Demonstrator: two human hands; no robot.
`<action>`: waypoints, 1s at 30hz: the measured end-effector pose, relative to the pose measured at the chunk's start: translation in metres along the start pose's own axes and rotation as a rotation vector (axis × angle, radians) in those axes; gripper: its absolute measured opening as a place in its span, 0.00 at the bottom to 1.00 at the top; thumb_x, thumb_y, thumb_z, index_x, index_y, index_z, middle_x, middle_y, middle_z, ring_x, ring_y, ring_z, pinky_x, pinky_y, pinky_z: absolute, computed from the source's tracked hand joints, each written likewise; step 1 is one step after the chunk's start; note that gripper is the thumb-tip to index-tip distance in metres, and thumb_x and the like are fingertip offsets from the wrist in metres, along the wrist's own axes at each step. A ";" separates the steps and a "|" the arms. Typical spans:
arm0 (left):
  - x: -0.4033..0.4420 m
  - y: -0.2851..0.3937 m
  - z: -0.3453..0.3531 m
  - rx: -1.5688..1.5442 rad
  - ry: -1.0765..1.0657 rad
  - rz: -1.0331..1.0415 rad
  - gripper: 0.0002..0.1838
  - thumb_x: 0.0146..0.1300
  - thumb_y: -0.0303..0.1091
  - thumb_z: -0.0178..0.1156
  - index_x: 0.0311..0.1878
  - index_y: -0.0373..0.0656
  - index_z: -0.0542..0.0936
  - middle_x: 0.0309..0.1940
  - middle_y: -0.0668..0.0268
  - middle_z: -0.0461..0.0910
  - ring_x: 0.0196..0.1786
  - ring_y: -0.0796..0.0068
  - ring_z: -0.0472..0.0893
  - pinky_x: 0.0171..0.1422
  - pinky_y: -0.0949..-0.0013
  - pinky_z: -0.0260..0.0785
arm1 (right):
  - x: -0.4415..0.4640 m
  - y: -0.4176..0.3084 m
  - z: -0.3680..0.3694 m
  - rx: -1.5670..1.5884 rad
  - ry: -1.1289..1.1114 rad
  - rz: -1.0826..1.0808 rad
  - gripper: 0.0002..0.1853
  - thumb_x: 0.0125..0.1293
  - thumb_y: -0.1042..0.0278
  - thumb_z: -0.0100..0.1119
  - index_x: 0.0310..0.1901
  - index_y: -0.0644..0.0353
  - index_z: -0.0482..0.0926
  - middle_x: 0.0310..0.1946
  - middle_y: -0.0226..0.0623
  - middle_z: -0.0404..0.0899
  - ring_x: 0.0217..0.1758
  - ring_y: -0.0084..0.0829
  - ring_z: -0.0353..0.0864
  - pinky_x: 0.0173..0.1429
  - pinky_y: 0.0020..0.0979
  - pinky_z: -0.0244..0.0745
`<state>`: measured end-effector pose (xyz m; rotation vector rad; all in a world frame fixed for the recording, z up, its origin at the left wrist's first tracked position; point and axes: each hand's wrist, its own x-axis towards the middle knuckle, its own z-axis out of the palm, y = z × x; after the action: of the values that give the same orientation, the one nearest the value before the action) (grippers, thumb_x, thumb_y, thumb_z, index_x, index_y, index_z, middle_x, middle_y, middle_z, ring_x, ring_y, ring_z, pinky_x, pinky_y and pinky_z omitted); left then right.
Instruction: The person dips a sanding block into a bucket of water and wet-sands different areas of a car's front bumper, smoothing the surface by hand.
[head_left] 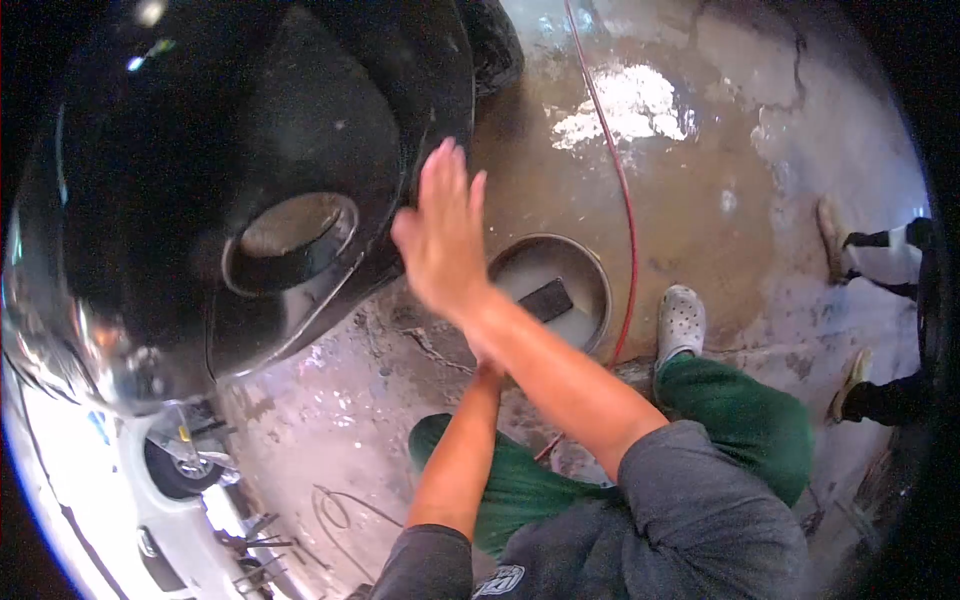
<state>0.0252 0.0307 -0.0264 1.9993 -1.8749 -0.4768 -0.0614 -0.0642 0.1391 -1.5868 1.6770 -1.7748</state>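
Beside bodywork (330,110), right hand (445,235) outstretched.

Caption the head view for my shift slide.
Right hand near a black car, with a basin on the wet floor.

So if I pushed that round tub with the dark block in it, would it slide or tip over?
The round tub might feel heavy, since cloudy liquid seems to sit around the dark block. It could slide a bit, because the floor near it looks wet. With its wide, round shape, it probably won't tip easily.
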 end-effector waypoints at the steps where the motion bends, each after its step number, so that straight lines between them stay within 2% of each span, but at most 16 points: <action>1: 0.003 0.002 -0.001 -0.089 -0.014 -0.064 0.30 0.73 0.45 0.56 0.71 0.36 0.68 0.69 0.45 0.69 0.73 0.44 0.65 0.78 0.50 0.57 | 0.030 0.009 -0.004 -0.027 -0.014 0.082 0.36 0.81 0.52 0.38 0.78 0.73 0.49 0.81 0.64 0.41 0.85 0.58 0.38 0.84 0.59 0.30; 4: -0.004 0.025 -0.018 -0.153 0.085 0.013 0.29 0.70 0.39 0.60 0.71 0.38 0.67 0.70 0.47 0.66 0.74 0.43 0.62 0.77 0.46 0.57 | 0.078 0.040 -0.048 0.552 -0.081 0.407 0.32 0.80 0.54 0.43 0.72 0.76 0.63 0.76 0.61 0.60 0.83 0.46 0.55 0.84 0.35 0.46; 5: -0.005 0.025 -0.022 -0.102 0.144 0.132 0.29 0.70 0.38 0.61 0.71 0.38 0.67 0.70 0.48 0.66 0.74 0.43 0.62 0.77 0.45 0.57 | 0.077 0.056 -0.072 0.422 -0.157 0.278 0.28 0.77 0.59 0.46 0.70 0.72 0.69 0.70 0.57 0.71 0.74 0.43 0.70 0.79 0.32 0.57; 6: -0.005 0.025 -0.026 -0.047 0.201 0.246 0.30 0.69 0.36 0.62 0.71 0.39 0.67 0.70 0.49 0.66 0.73 0.43 0.63 0.77 0.45 0.56 | 0.072 0.054 -0.093 0.573 -0.202 0.491 0.25 0.74 0.64 0.48 0.67 0.70 0.73 0.60 0.47 0.79 0.63 0.38 0.78 0.73 0.30 0.65; 7: -0.009 0.031 -0.037 -0.051 0.209 0.306 0.31 0.71 0.39 0.61 0.73 0.39 0.66 0.72 0.48 0.65 0.73 0.48 0.66 0.77 0.49 0.60 | 0.061 0.068 -0.110 0.662 -0.312 0.734 0.25 0.68 0.67 0.52 0.64 0.71 0.75 0.52 0.38 0.81 0.55 0.31 0.80 0.62 0.30 0.75; 9: -0.017 0.046 -0.057 -0.538 -0.045 0.141 0.30 0.72 0.40 0.61 0.72 0.39 0.66 0.73 0.49 0.65 0.72 0.50 0.69 0.75 0.52 0.64 | 0.025 0.084 -0.123 0.697 -0.441 0.966 0.24 0.61 0.70 0.56 0.59 0.70 0.80 0.47 0.38 0.82 0.54 0.28 0.79 0.47 0.33 0.78; 11: -0.020 0.046 -0.054 -0.830 -0.190 0.057 0.33 0.71 0.42 0.63 0.73 0.35 0.66 0.74 0.48 0.64 0.69 0.55 0.73 0.71 0.55 0.69 | -0.023 0.130 -0.108 0.337 -0.858 0.810 0.19 0.59 0.72 0.55 0.50 0.69 0.84 0.41 0.44 0.84 0.44 0.32 0.84 0.45 0.34 0.83; 12: -0.021 0.043 -0.046 -0.818 -0.186 0.007 0.34 0.71 0.43 0.63 0.73 0.34 0.66 0.73 0.47 0.65 0.69 0.54 0.73 0.71 0.56 0.69 | -0.049 0.152 -0.097 -0.005 -0.977 0.507 0.18 0.62 0.71 0.54 0.51 0.70 0.83 0.44 0.51 0.85 0.44 0.42 0.87 0.53 0.39 0.83; 14: -0.025 0.040 -0.025 -0.788 -0.203 -0.081 0.37 0.69 0.44 0.65 0.73 0.32 0.65 0.72 0.45 0.66 0.70 0.53 0.73 0.72 0.56 0.68 | -0.097 0.156 -0.074 -0.300 -0.767 0.363 0.21 0.61 0.69 0.57 0.54 0.70 0.80 0.49 0.62 0.83 0.56 0.56 0.82 0.64 0.47 0.75; 17: -0.013 0.038 -0.016 -0.643 -0.138 -0.029 0.44 0.66 0.48 0.66 0.74 0.25 0.62 0.73 0.38 0.64 0.76 0.44 0.64 0.81 0.54 0.53 | -0.120 0.176 -0.065 -0.484 -1.242 0.241 0.18 0.64 0.65 0.60 0.55 0.55 0.83 0.52 0.49 0.85 0.58 0.52 0.83 0.62 0.50 0.76; 18: -0.009 0.037 -0.017 -0.573 -0.161 -0.078 0.45 0.65 0.48 0.66 0.74 0.24 0.61 0.74 0.37 0.63 0.76 0.43 0.64 0.81 0.54 0.52 | -0.092 0.139 -0.073 -0.419 -1.314 0.187 0.15 0.66 0.64 0.58 0.52 0.55 0.85 0.51 0.50 0.86 0.56 0.51 0.84 0.60 0.49 0.77; 19: -0.003 0.043 -0.032 -0.482 -0.272 -0.077 0.41 0.68 0.48 0.62 0.73 0.25 0.63 0.73 0.36 0.63 0.76 0.43 0.64 0.81 0.52 0.54 | -0.097 0.180 -0.049 -0.134 -1.235 0.004 0.14 0.66 0.62 0.56 0.46 0.57 0.88 0.48 0.50 0.86 0.53 0.51 0.85 0.56 0.50 0.78; 20: 0.018 0.001 0.010 -0.539 -0.304 -0.085 0.37 0.72 0.49 0.56 0.71 0.25 0.65 0.71 0.36 0.65 0.74 0.45 0.66 0.79 0.52 0.57 | -0.070 0.177 -0.017 -0.513 -1.558 -0.123 0.15 0.66 0.60 0.57 0.41 0.60 0.89 0.46 0.49 0.87 0.50 0.49 0.86 0.54 0.50 0.79; 22: 0.017 0.010 -0.007 -1.075 -0.361 -0.205 0.32 0.74 0.50 0.53 0.67 0.31 0.71 0.62 0.46 0.74 0.66 0.54 0.73 0.73 0.53 0.65 | -0.019 0.101 -0.042 -0.548 -1.422 0.114 0.13 0.65 0.62 0.59 0.42 0.61 0.86 0.43 0.51 0.86 0.44 0.48 0.85 0.53 0.44 0.79; 24: 0.005 0.038 -0.025 -1.588 -0.438 -0.339 0.27 0.76 0.51 0.51 0.63 0.36 0.76 0.54 0.57 0.82 0.58 0.64 0.80 0.66 0.55 0.73 | 0.002 0.082 -0.036 -0.530 -1.412 0.149 0.13 0.65 0.62 0.60 0.43 0.61 0.86 0.43 0.50 0.85 0.44 0.47 0.84 0.52 0.44 0.80; 30: 0.020 0.076 -0.066 -2.205 -0.682 -0.320 0.34 0.73 0.58 0.49 0.68 0.38 0.71 0.62 0.53 0.76 0.66 0.52 0.74 0.72 0.46 0.66 | 0.075 -0.014 -0.022 -0.502 -1.648 0.116 0.13 0.63 0.64 0.62 0.44 0.63 0.85 0.42 0.47 0.84 0.43 0.44 0.84 0.48 0.46 0.82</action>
<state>-0.0085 0.0084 0.0677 0.3942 -0.1803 -2.0826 -0.1013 -0.1038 0.1955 -1.9903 1.1385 0.3328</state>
